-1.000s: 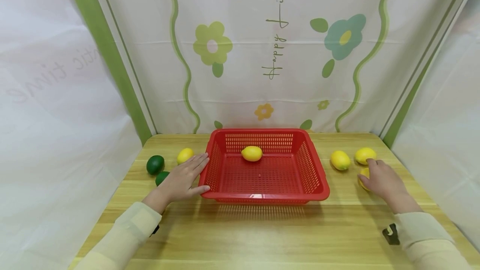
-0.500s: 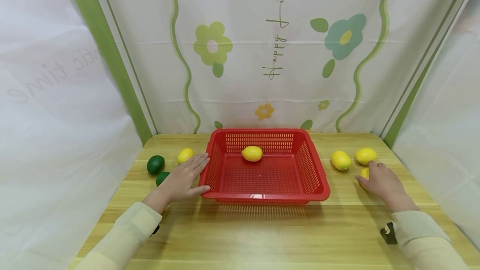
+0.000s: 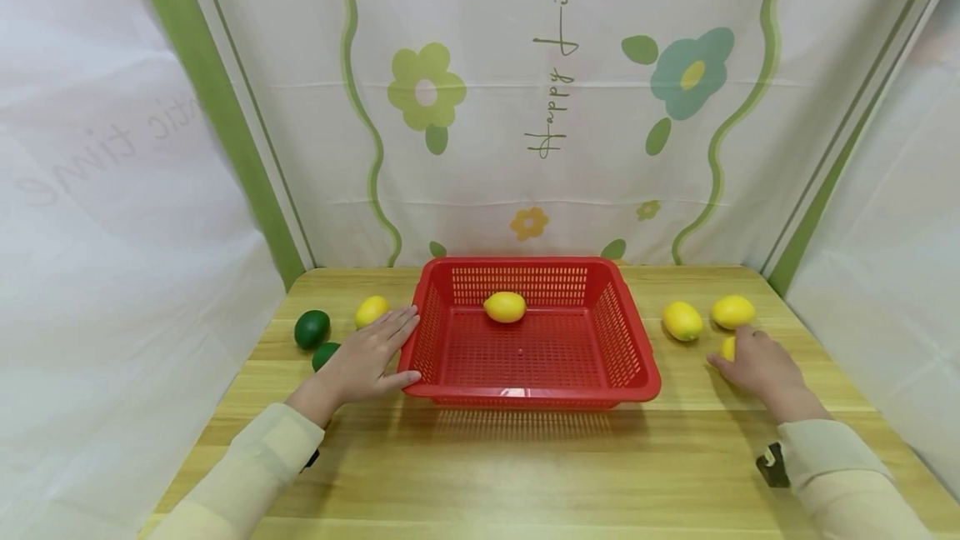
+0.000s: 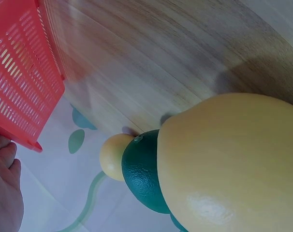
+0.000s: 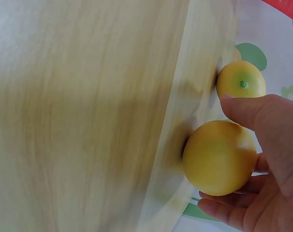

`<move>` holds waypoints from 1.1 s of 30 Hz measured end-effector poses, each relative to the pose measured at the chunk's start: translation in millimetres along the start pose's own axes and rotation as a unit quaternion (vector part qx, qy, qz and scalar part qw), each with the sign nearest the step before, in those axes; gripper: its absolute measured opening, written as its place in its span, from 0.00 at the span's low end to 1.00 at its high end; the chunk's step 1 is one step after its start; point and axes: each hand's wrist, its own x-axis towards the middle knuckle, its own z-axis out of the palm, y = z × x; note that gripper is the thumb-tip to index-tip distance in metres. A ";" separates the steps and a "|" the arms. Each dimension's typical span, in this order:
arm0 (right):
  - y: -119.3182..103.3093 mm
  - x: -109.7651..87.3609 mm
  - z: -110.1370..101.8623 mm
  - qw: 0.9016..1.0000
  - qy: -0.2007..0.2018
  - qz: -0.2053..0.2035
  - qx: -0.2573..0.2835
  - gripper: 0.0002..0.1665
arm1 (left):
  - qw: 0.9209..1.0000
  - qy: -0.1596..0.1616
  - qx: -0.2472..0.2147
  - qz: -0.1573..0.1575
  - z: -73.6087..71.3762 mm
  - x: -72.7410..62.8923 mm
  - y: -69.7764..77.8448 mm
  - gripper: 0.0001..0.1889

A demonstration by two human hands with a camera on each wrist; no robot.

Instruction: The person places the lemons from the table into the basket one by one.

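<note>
Basket, head view: a red rectangular plastic basket with slotted walls (image 3: pixel 465 393) sits on the pale wood-grained bench (image 3: pixel 525 477); a bright yellow lemon-shaped fruit (image 3: pixel 506 307) lies inside it
Left hand, head view: the left hand (image 3: pixel 358 363) rests on the basket's left rim, fingers straight and close together, thumb apart; light, even pressure should keep the basket steady
Right hand, head view: the right hand (image 3: pixel 761 369), right of the basket, largely covers a round-looking yellow fruit (image 3: pixel 728 348); only a sliver shows
Green fruit, left wrist view: left of the basket, a big blurred yellow rounded shape (image 4: pixel 233 164) partly hides a dark-green dimpled fruit (image 4: pixel 144 171); its right end is cut off
Gripped side, right wrist view: the round-looking yellow fruit lies between thumb and fingers, right of the basket; whether they press on it I cannot tell; bringing the thumb down opposite the fingers, clear of the neighbouring green-tipped yellow fruit (image 5: pixel 241 79), would probably give a surer hold
</note>
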 end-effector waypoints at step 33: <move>-2.5 3.8 -3.8 1.000 -0.019 -0.002 0.006 0.36 | 1.000 0.001 0.003 0.002 1.4 0.8 -0.9 0.43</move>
